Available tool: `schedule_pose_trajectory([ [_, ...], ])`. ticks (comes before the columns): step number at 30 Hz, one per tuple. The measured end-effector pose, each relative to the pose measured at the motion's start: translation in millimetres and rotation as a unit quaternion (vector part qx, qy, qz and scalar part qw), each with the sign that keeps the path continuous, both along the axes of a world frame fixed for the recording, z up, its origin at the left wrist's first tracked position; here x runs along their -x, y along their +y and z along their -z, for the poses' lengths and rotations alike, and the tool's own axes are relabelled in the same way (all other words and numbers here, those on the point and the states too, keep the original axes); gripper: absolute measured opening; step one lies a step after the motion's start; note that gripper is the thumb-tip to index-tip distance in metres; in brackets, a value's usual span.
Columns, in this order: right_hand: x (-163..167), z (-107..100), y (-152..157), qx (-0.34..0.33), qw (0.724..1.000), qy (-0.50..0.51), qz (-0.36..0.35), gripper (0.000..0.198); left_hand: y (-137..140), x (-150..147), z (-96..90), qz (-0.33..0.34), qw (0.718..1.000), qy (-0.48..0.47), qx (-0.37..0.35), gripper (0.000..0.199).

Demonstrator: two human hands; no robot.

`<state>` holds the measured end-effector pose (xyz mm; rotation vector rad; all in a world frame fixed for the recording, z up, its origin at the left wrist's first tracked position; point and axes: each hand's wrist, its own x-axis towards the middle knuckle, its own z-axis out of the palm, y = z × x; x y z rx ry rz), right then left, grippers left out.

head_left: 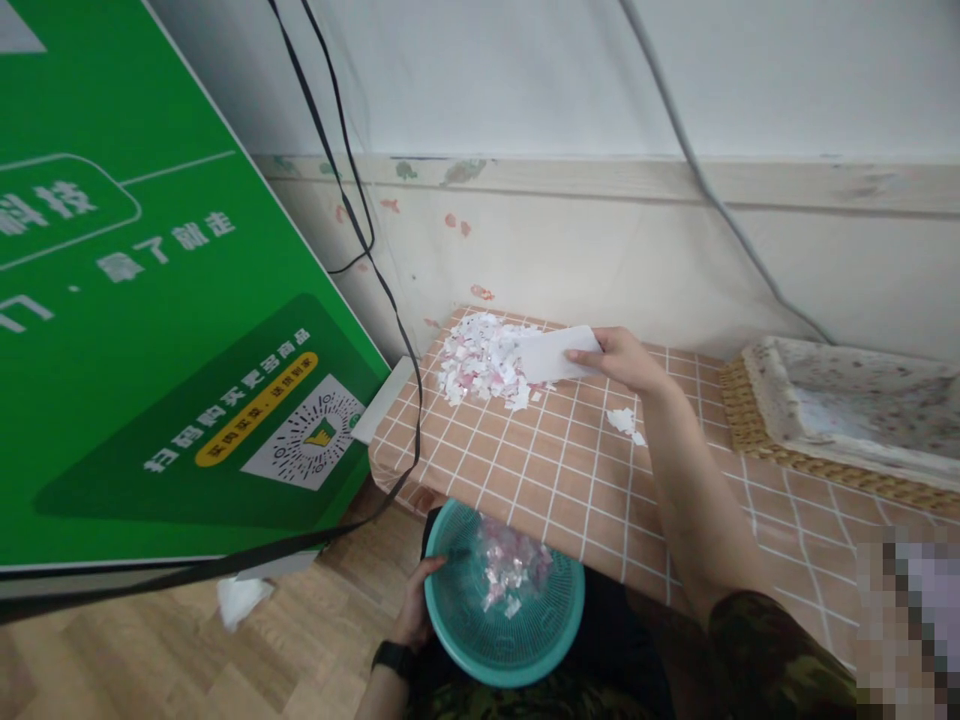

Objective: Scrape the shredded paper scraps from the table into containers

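Observation:
A white card (551,355) is pinched in my right hand (619,358), thumb on top. Its far end touches a pile of white and pinkish paper scraps (480,362) on the checked tablecloth (525,465). My left hand (417,600) grips the left rim of a teal plastic basket (504,650), thumb over the edge and the other fingers hidden. The basket sits below the table's front edge, with more scraps (510,570) inside it. A few white scraps (622,422) lie apart, beside my right forearm.
A wicker basket with a flowered lining (757,400) stands on the right of the table. At left leans a large green sign (187,300), crossed by a black cable (390,290). A grey cable (690,165) runs down the wall. White crumpled paper or plastic (241,600) lies on the floor.

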<state>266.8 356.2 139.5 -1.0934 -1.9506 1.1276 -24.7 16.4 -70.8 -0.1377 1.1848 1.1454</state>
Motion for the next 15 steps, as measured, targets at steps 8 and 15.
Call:
schedule_pose_trajectory([
  [8, -1.9, -4.4, -2.3, 0.003, 0.999, -0.029, -0.016, 0.031, 0.5, -0.9, -1.0, -0.002, 1.0, -0.003, 0.005, 0.028],
  [15, 1.3, -8.4, -6.9, 0.031, 0.996, -0.034, -0.082, 0.032, -0.2, -0.5, -3.7, 0.01, 1.0, 0.002, -0.01, 0.025],
])
